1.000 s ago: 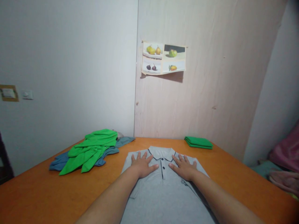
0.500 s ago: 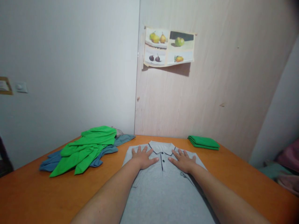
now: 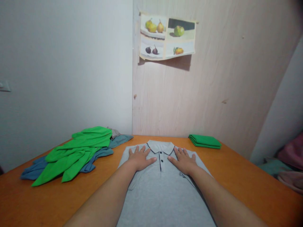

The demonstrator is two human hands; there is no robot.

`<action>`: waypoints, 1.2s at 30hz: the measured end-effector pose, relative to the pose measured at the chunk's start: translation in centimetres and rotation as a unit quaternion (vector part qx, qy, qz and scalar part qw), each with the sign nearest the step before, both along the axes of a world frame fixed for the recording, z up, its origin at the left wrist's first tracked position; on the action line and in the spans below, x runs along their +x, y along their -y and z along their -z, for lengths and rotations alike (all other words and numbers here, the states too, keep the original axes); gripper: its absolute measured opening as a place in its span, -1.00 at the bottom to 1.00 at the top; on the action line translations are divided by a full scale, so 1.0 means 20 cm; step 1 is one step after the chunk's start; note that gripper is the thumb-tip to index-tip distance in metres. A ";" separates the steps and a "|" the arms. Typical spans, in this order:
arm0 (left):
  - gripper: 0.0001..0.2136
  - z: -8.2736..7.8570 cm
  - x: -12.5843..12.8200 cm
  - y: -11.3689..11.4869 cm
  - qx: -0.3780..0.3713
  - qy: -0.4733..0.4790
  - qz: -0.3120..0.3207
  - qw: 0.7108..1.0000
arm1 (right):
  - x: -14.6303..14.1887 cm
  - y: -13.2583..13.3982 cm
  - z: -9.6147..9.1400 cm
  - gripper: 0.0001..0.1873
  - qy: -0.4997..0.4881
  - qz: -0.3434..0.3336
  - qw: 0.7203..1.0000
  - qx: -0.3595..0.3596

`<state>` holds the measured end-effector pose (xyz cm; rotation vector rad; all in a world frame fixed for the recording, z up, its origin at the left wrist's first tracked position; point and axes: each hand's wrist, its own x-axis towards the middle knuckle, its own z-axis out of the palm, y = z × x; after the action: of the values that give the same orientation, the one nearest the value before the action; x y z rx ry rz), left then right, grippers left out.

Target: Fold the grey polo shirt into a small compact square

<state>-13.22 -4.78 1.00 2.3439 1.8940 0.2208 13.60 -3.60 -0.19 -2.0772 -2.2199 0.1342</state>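
Note:
A light grey polo shirt (image 3: pixel 163 195) lies front side up along the table, its collar (image 3: pixel 161 147) at the far end and its dark-edged button placket in the middle. My left hand (image 3: pixel 140 158) rests flat on the shirt's left shoulder area, fingers spread. On the other side of the placket, my right hand (image 3: pixel 183 160) presses flat near the collar's right point, fingers also apart. Neither hand grips the cloth. The shirt's bottom runs out of view at the lower edge, and my forearms cover parts of its sides.
A loose heap of clothes, a bright green garment (image 3: pixel 80 148) over a blue one (image 3: pixel 35 168), lies at the left of the orange table (image 3: pixel 236 186). A folded green cloth (image 3: pixel 204 141) sits at the back right. Behind stands a wall with a fruit picture (image 3: pixel 167 37).
The view has shifted a little, so the picture and the clothes heap appear further left. Both hands stay flat on the shirt in nearly the same places.

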 end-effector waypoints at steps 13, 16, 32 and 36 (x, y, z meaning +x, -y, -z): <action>-0.21 0.00 -0.01 -0.01 0.008 -0.021 -0.042 0.999 | 0.02 -0.03 0.01 -0.02 0.010 0.040 0.999 -0.023; -0.22 0.00 -0.01 -0.01 0.016 -0.015 -0.048 0.999 | 0.01 -0.03 -0.01 -0.04 0.009 0.038 0.999 -0.008; -0.22 0.05 0.00 -0.02 0.042 -0.017 -0.049 0.998 | -0.05 0.00 0.06 0.01 0.008 0.019 1.000 -0.020; -0.23 0.04 0.01 0.01 0.063 -0.024 -0.062 0.996 | -0.05 -0.01 0.07 0.00 0.011 0.019 1.000 -0.019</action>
<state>-12.95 -4.88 0.27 2.3304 2.1090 0.3066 12.58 -3.43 -1.55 -2.1497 -2.2046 0.1526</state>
